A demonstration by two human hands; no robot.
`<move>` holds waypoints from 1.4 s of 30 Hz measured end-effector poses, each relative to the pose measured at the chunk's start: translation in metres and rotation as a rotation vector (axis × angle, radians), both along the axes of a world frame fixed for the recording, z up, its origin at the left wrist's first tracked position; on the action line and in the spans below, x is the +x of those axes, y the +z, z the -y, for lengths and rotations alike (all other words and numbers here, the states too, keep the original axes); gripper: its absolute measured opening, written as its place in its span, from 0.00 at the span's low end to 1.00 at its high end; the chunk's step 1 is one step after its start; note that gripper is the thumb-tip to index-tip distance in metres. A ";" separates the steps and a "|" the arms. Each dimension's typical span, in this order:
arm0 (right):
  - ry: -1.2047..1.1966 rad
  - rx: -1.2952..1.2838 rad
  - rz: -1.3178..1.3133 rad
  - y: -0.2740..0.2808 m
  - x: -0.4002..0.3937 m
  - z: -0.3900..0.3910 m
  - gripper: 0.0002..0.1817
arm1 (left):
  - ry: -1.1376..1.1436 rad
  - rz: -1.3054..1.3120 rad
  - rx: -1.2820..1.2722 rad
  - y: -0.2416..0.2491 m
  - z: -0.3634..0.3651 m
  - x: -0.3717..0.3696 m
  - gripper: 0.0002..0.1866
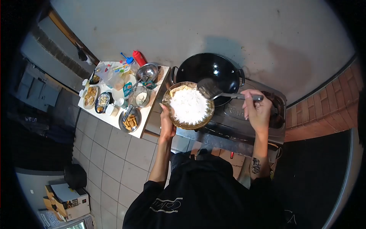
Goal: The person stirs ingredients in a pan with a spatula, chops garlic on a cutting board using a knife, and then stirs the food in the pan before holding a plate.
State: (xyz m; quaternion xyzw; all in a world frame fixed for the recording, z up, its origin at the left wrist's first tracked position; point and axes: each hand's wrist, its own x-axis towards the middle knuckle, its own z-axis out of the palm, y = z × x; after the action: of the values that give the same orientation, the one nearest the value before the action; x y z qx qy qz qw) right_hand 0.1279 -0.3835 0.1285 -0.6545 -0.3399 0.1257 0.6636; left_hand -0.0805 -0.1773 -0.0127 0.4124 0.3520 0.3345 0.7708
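Note:
My left hand (167, 124) grips the left edge of a round, brownish bowl (179, 123) filled with white powder (188, 105). My right hand (257, 108) is closed on the handle of a dark spatula (209, 88), whose broad head is over the bowl's upper right rim. Whether the head touches the rim, I cannot tell. Behind the bowl, a large black wok (206, 66) with two side handles sits on the stove (244, 118). The bowl hides the wok's lower left part.
On the left stands a white table (114, 123) bearing a plate of fried food (130, 120), a metal bowl (147, 72), a red bottle (139, 58) and several other dishes. A brick ledge (324, 103) runs along the right. Cardboard boxes (70, 202) lie at the lower left.

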 end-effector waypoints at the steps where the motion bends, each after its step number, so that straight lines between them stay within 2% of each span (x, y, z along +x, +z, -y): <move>1: 0.049 0.020 -0.030 0.000 -0.003 -0.003 0.09 | -0.021 -0.018 0.002 0.004 0.001 0.005 0.37; 4: 0.129 0.005 -0.166 -0.009 -0.011 -0.011 0.07 | 0.045 0.053 0.002 0.010 0.009 0.022 0.36; 11: 0.140 -0.008 -0.075 -0.021 -0.029 -0.025 0.06 | -0.016 0.049 0.105 0.006 0.021 0.032 0.34; 14: 0.126 0.018 -0.077 -0.025 -0.027 -0.028 0.06 | -0.055 0.171 0.032 0.000 0.026 0.037 0.34; 22: 0.089 0.144 -0.066 -0.051 -0.027 -0.028 0.06 | -0.053 0.154 0.060 0.009 0.026 0.041 0.32; 24: 0.059 0.133 -0.043 -0.057 -0.024 -0.028 0.06 | -0.137 0.091 0.108 0.006 0.024 0.040 0.36; 27: 0.042 0.207 -0.052 -0.063 -0.021 -0.029 0.07 | -0.119 0.073 0.127 0.008 0.027 0.041 0.36; 30: 0.005 0.216 -0.058 -0.070 -0.019 -0.029 0.07 | -0.076 0.116 0.031 0.013 0.033 0.044 0.33; 37: -0.057 0.266 -0.101 -0.061 -0.012 -0.025 0.09 | -0.102 0.143 0.036 -0.002 0.038 0.044 0.35; 42: -0.109 0.244 -0.015 -0.049 0.014 -0.018 0.11 | -0.070 0.131 0.013 -0.001 0.037 0.031 0.35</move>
State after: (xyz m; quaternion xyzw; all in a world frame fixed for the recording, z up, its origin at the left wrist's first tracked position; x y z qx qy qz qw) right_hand 0.1418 -0.3651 0.0799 -0.5855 -0.3116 0.0520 0.7466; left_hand -0.0494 -0.2143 -0.0139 0.4066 0.2840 0.3356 0.8009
